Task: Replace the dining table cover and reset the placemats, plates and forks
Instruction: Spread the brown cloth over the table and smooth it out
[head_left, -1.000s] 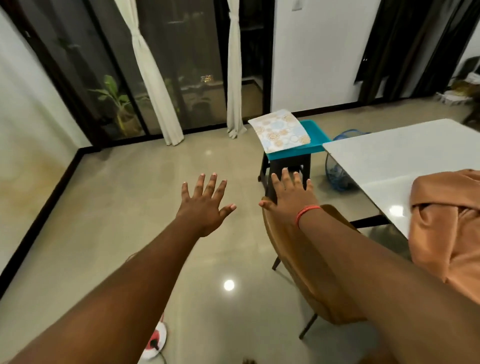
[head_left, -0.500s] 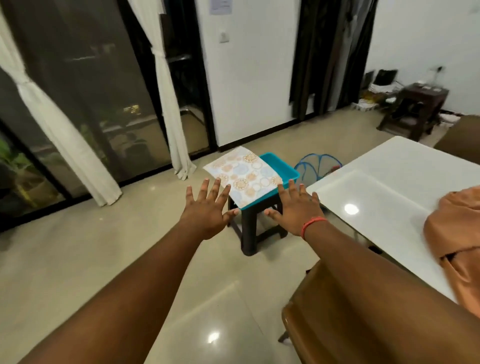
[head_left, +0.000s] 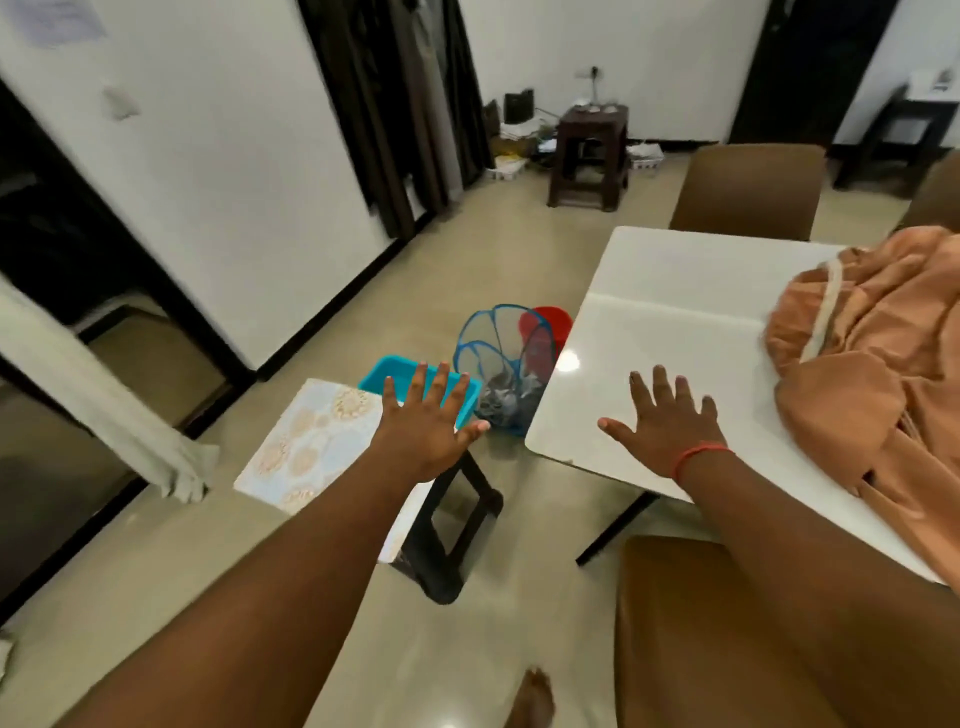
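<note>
Two bare arms reach forward from the bottom of the frame, both hands flat with fingers spread and holding nothing. The left hand hovers at centre, over the near edge of a teal tray and a folded patterned cover, pale blue with orange circles. Cover and tray sit on a dark stool; the cover overhangs the stool's left side. The right hand, with one red band at the wrist, is over the near left corner of the white table; contact cannot be told.

The table runs from right of centre toward the upper right. Its left edge and rounded near corner are bare. One crumpled orange cloth is heaped at the right of the frame, covering that side and hanging over the near edge.

Between stool and table stands one blue mesh basket with grey contents, a red bucket just behind it. Open tiled floor stretches from the stool up toward the far wall.

Three brown chairs show in part: one at lower right, one beyond the table's far end, one cut off at the right edge. A second dark stool stands at top centre with clutter around it. A white curtain hangs at left. A paper on the upper-left wall is too blurred to read. One bare foot shows at the bottom.
</note>
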